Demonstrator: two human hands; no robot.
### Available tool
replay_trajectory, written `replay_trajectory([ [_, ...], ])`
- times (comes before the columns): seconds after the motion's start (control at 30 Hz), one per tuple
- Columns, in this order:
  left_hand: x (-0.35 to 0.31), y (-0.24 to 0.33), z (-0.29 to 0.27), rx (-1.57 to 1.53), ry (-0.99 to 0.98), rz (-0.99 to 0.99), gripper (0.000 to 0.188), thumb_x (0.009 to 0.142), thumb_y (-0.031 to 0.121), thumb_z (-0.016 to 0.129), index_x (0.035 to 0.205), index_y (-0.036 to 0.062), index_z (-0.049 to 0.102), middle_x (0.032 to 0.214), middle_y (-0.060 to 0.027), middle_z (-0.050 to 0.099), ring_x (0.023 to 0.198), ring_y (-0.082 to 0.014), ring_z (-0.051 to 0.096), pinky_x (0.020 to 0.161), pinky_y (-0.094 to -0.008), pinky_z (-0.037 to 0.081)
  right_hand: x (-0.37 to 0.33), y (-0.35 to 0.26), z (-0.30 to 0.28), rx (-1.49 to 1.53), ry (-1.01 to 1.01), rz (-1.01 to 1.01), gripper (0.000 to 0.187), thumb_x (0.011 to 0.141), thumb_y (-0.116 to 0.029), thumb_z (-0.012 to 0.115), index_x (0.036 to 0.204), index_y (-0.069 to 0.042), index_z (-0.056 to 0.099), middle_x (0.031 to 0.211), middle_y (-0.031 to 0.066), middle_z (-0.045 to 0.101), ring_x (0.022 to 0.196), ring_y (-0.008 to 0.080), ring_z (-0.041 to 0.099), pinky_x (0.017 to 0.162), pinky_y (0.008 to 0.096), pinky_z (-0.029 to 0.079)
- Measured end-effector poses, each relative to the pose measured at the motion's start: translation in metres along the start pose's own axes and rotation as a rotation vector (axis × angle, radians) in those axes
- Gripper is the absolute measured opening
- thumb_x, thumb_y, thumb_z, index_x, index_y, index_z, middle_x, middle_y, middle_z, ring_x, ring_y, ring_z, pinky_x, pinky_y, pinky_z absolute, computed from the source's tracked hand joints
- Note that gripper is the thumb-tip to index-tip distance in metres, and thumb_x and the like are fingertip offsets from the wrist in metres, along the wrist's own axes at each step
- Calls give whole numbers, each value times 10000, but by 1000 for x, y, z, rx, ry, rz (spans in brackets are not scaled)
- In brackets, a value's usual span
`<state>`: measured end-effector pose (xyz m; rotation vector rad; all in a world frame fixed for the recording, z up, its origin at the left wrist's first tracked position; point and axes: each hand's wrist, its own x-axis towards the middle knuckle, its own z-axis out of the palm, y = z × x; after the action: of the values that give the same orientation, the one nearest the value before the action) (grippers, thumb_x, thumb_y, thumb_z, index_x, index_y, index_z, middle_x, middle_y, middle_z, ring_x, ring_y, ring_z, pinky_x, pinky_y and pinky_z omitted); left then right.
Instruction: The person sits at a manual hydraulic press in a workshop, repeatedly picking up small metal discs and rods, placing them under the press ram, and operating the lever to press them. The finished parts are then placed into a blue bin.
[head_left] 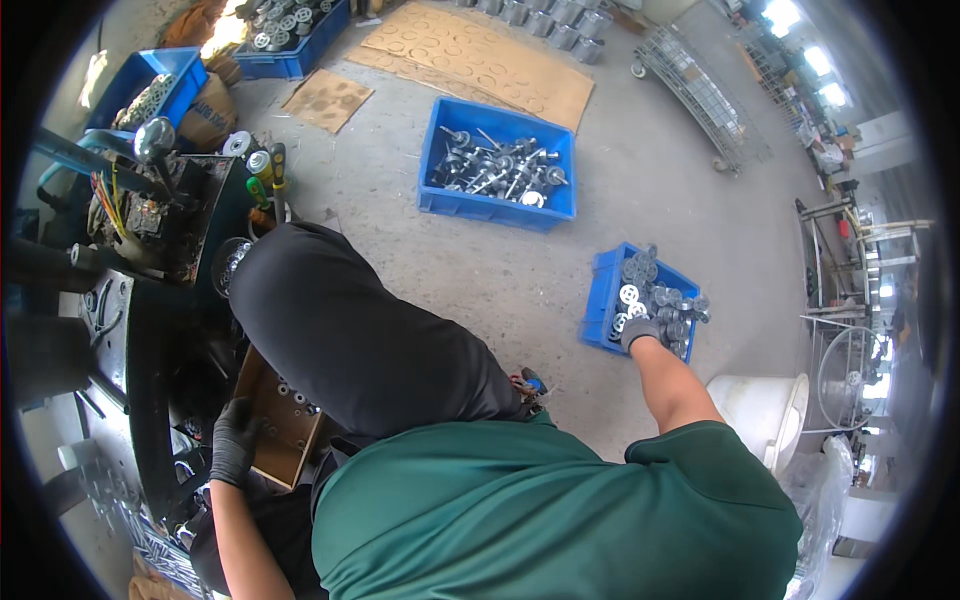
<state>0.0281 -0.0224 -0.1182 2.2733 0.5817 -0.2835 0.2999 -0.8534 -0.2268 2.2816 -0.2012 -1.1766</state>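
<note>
My right hand (640, 331) reaches down into the small blue bin (604, 300) on the floor beside me; the gloved grip is curled onto the round metal parts (662, 298) piled there, but I cannot tell whether it has one clamped. My left hand (233, 440), gloved, rests with its grip closed on the edge of the cardboard box (282, 425) by my knee. To do this well: take one part from the top of the pile, seat it firmly, keep the box steady.

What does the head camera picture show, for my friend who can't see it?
A seated person in a green shirt reaches their gloved right hand into a small blue crate of round metal parts on the concrete floor. Their gloved left hand rests on a shallow cardboard box.
</note>
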Motion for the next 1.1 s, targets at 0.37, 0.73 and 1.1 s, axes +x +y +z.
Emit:
replay_trajectory([
  [0.37,-10,6,3,42,-41,-106,330,920,166,797,1193,12,695,1113,-193,729,1013,-308,709,911,-422,571,14,-26,8,-60,110,48,533,1092,-336,408,1574,-164,562,1579,117,594,1474,369,535,1157,586,436],
  [0.73,-10,-1,4,248,-109,-95,486,953,333,726,1340,47,660,1234,-255,726,1163,-444,685,1006,-504,546,7,1,31,687,271,141,674,952,-575,618,1110,60,777,1125,331,747,1131,430,720,970,515,541],
  [1.1,-15,48,-15,258,-133,33,482,975,337,708,1365,60,654,1239,-229,672,1176,-438,653,1038,-528,517,-9,21,-68,569,386,31,540,942,-504,630,1025,6,786,992,284,759,939,405,742,835,506,576],
])
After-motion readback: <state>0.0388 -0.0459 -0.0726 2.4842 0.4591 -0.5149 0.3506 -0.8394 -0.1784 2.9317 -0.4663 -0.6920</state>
